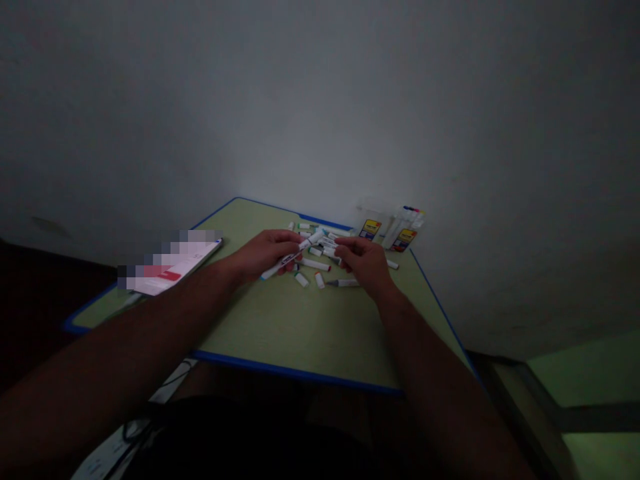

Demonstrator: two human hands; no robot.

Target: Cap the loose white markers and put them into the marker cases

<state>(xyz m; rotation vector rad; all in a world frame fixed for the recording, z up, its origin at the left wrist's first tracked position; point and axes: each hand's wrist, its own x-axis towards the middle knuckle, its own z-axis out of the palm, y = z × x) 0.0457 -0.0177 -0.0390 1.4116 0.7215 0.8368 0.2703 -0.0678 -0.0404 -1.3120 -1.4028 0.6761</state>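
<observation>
My left hand (265,253) is closed around a white marker (295,253) that lies slanted across its fingers, one end near the table and the other pointing up to the right. My right hand (365,261) hovers over a scatter of several white markers and loose caps (315,267) on the green table (280,327); its fingers are curled in a pinch, and what they hold is too small to make out. The two hands are close together, almost touching, at the far middle of the table.
Two clear marker packs (400,230) with yellow labels stand against the white wall at the table's back right. A flat white booklet or pack (173,270) lies at the left. The table has a blue edge (295,373). A cable hangs below its front-left corner.
</observation>
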